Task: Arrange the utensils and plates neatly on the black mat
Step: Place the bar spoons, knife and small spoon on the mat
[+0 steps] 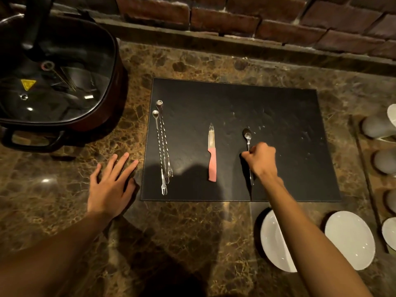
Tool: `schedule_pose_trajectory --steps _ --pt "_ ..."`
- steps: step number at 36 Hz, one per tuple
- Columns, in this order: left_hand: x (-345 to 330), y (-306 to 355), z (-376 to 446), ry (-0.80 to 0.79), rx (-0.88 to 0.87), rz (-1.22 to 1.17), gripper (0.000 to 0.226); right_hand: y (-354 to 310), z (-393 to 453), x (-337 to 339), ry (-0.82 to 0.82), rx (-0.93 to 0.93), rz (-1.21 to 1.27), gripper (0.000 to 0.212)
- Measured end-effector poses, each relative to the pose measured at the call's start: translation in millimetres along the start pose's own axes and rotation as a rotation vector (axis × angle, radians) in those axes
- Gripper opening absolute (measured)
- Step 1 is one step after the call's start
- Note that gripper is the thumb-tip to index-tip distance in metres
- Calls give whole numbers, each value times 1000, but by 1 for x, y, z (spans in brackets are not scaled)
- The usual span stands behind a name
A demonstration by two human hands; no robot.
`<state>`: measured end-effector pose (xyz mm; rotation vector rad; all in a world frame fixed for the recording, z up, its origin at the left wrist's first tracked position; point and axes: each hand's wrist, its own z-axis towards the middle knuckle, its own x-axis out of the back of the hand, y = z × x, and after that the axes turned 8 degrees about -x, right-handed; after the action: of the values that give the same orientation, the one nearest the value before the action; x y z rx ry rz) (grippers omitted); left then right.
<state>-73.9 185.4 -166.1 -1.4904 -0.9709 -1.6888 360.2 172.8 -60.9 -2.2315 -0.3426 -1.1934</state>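
Observation:
A black mat (267, 108) lies on the brown marble counter. Along its left edge lie long twisted bar spoons with fork ends (163, 144), side by side. A pink-handled knife (212, 153) lies in the middle, blade pointing away. My right hand (260, 158) is shut on the handle of a steel spoon (247, 136), whose bowl points away and rests on the mat. Flat on the counter just left of the mat rests my left hand (111, 183), fingers spread. Two white plates (271, 243) (350, 239) sit on the counter below the mat's right corner.
A large dark electric pot with a glass lid (53, 82) stands at the left. A brick wall and ledge (257, 24) run along the back. White cups or bowls (383, 161) stand on a tray at the right edge.

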Motion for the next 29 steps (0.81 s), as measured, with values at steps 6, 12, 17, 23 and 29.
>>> schedule_pose_trajectory --steps 6,12,17,23,29 --pt "4 2 0 -9 14 -6 55 -4 4 0 -5 6 -18 29" --pt "3 0 0 -39 13 -7 57 -3 1 2 0 9 -18 32" --pt "11 5 2 -89 27 -27 56 14 -17 7 80 24 7 34" --pt "26 14 4 -143 75 -60 55 42 -68 14 110 59 45 27" --pt "41 19 9 -239 108 -129 55 77 -106 24 42 42 54 21"
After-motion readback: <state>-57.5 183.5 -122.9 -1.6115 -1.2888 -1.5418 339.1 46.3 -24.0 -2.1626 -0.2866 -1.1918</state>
